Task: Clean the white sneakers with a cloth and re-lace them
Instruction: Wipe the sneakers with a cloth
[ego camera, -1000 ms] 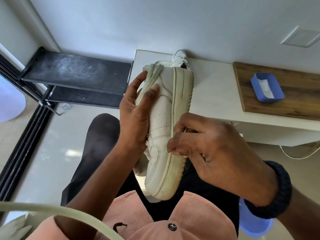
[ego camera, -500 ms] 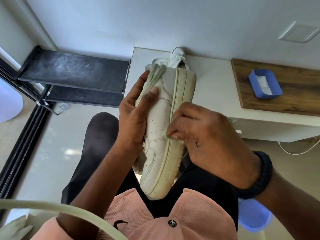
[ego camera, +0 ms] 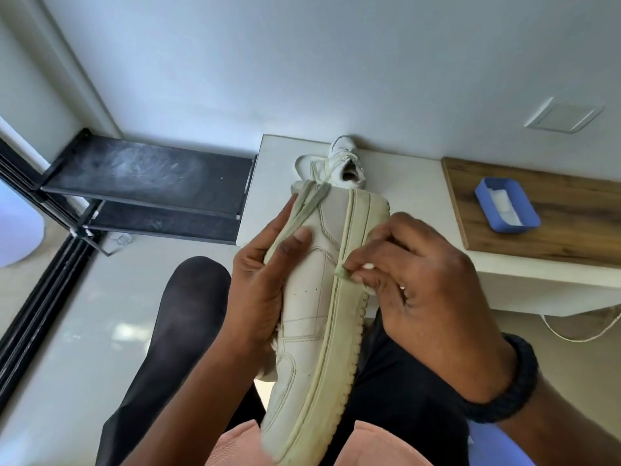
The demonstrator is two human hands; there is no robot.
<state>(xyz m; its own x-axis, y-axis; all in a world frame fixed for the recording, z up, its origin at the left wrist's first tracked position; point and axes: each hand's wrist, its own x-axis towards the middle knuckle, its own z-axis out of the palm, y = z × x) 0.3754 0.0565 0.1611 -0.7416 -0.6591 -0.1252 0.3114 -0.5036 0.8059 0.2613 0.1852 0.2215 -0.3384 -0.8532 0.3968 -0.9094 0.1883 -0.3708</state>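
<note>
A white sneaker (ego camera: 312,324) with a yellowed sole lies on its side above my lap, heel end away from me. My left hand (ego camera: 258,284) grips its upper from the left, thumb on the side panel, with a pale lace under the fingers. My right hand (ego camera: 420,280) pinches a small wad of pale cloth (ego camera: 344,274) against the seam where the upper meets the sole. A second white sneaker (ego camera: 339,166) with loose laces rests on the white table (ego camera: 413,196) behind.
A blue tray (ego camera: 507,206) with something white inside sits on a wooden board (ego camera: 571,227) on the table's right. A black two-tier rack (ego camera: 144,190) stands at the left against the wall. A blue object (ego camera: 497,445) lies by my right forearm. A white cable (ego camera: 578,331) hangs under the table.
My right hand has slid the cloth along the sole seam toward the heel end. The sneaker and my left hand have kept almost the same pose.
</note>
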